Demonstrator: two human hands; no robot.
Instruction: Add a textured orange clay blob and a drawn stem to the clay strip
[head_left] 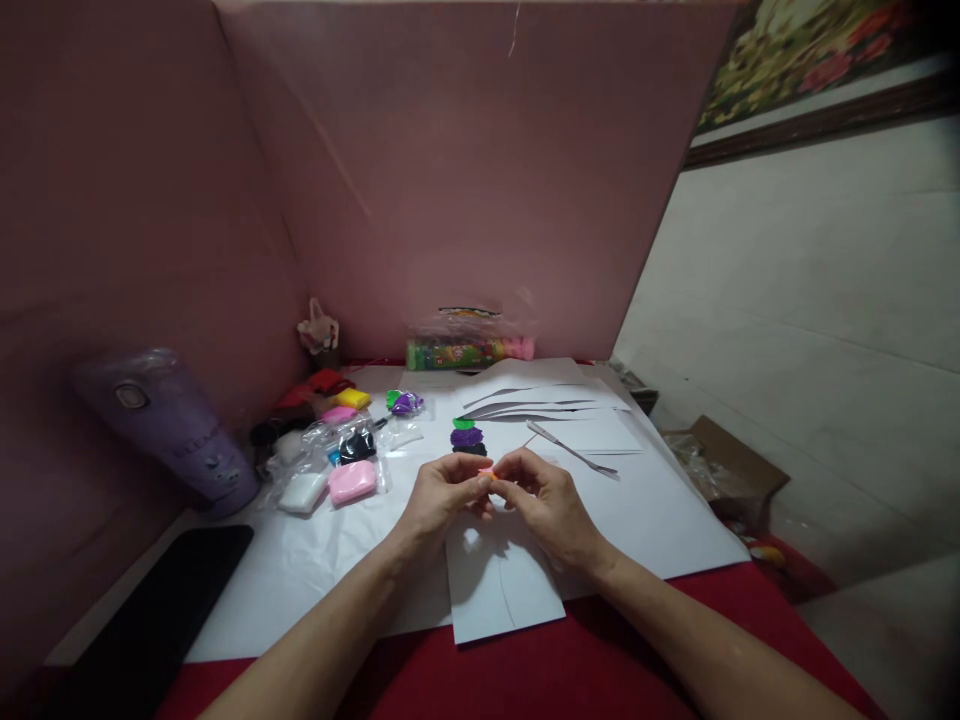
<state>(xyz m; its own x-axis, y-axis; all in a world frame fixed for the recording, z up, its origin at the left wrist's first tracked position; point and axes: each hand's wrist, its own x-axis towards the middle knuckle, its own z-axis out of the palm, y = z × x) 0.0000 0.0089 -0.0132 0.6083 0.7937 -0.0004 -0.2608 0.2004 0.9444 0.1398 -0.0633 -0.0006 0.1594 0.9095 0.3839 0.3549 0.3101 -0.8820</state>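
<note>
A small piece of orange and pink modelling clay (488, 473) is pinched between the fingertips of both hands. My left hand (448, 492) grips it from the left, thumb and forefinger together. From the right, my right hand (545, 498) holds it the same way. Below the hands lies a white card (504, 600) with a thin curved line on it. Just beyond my fingers are a green clay piece (464, 424), a purple one (466, 437) and a partly hidden black one (470, 449). A slim metal tool (574, 450) lies to their right.
Packets of coloured clay (352, 481) are heaped at the left, beside a leaning lilac tumbler (180, 430) and a flat black object (165, 610). White sheets with cut edges (540, 402) lie behind. A cardboard box (731, 460) stands right of the table.
</note>
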